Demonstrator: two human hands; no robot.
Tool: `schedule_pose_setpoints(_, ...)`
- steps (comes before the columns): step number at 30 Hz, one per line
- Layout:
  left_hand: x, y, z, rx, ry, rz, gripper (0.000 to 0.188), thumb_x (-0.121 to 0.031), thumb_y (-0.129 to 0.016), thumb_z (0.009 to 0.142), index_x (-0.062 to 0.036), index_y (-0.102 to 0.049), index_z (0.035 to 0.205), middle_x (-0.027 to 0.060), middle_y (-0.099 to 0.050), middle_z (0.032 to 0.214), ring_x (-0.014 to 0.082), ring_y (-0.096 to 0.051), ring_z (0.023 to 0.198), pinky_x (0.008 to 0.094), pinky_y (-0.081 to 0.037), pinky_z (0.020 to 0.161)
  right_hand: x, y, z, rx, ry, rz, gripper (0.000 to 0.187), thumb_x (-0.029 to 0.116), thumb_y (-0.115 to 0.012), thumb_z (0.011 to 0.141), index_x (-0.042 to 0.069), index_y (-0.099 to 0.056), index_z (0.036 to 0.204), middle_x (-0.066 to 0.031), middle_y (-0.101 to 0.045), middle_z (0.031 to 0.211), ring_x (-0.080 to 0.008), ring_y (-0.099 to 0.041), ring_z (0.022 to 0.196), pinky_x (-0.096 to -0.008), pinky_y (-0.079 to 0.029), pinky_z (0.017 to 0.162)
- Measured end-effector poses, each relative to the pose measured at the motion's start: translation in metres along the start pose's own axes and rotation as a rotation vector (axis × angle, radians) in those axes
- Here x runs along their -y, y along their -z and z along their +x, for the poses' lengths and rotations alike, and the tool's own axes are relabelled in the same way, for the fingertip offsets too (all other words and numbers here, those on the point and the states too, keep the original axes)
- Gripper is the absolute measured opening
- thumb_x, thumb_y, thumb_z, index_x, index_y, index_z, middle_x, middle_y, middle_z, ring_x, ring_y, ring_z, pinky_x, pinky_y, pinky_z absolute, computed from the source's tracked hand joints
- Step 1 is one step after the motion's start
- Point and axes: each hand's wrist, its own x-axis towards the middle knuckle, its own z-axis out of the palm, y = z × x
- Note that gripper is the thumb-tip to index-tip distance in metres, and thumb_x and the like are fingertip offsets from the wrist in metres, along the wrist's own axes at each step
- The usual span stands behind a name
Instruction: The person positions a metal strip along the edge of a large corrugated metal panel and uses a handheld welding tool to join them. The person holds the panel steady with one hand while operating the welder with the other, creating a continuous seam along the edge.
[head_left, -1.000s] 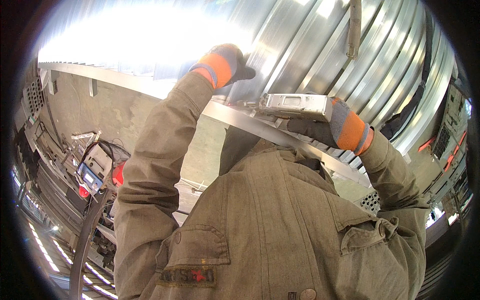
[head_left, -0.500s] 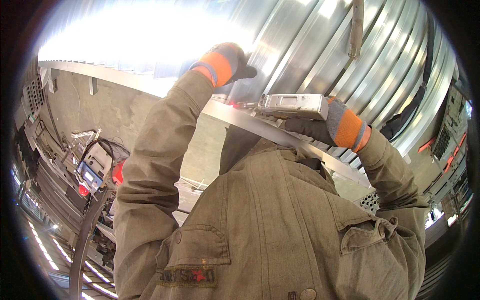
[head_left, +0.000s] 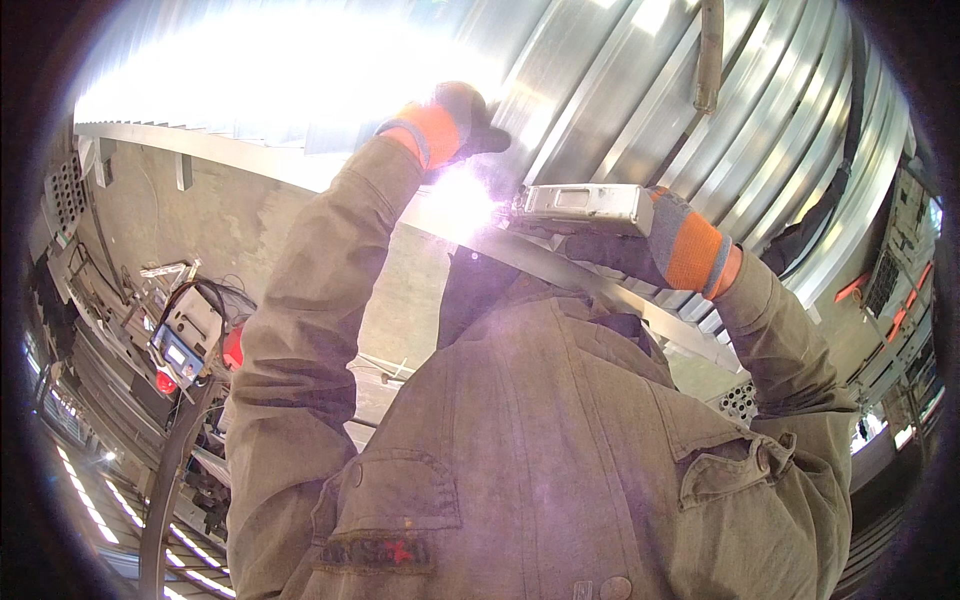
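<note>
L hand (head_left: 450,125), gloved orange/grey w/ dark palm side, sits just above a white-violet glare (head_left: 462,203) at the nose end of the silver box-bodied tool (head_left: 583,208), so main risk prob. = burn or scorched glove if that hand drops or the nose swings up/left. Tool seems held by one hand only, so a wrist tip could let the nose skid off the pale metal bar (head_left: 580,275), which runs slantwise below the ribbed metal slats (head_left: 620,120). Glare also hides the contact pt, so a bad aim would be hard to spot; L sleeve (head_left: 330,250) is near too & might catch heat or spatter. R hand (head_left: 690,245), same glove type, is closed round the tool's rear end, dark fingers running fwd under the body; tool lies roughly level, nose to the left, over the bar's upper edge. L hand looks part-curled, one dark digit out to the right; can't tell if it grips or just rests on the slats, bc fingers are mostly hidden & backlit.
</note>
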Motion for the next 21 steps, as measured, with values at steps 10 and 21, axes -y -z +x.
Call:
schedule_pose_setpoints(10,0.012,-0.011,-0.008,-0.136,-0.021,-0.169,0.052,-0.055,-0.078,0.088,-0.0064,-0.069,0.072,0.0099,-0.069,0.068,0.0283,-0.071,0.069,0.0471,-0.058,0.070,0.028,0.011,0.017,0.177,-0.209,0.297,0.040,0.014,-0.075,0.103,0.005,-0.069,0.142,-0.0089,-0.076,0.130,-0.0188,-0.074,0.117,-0.0340,-0.060,0.099)
schedule_pose_setpoints(21,0.013,-0.010,-0.011,-0.177,-0.028,-0.207,0.050,-0.050,-0.080,0.087,-0.0061,-0.069,0.067,0.0099,-0.066,0.061,0.0258,-0.064,0.056,0.0449,-0.055,0.062,-0.004,-0.005,0.001,0.059,-0.277,0.538,0.033,0.015,-0.069,0.109,0.005,-0.070,0.141,-0.0073,-0.074,0.133,-0.0146,-0.072,0.115,-0.0312,-0.059,0.100)
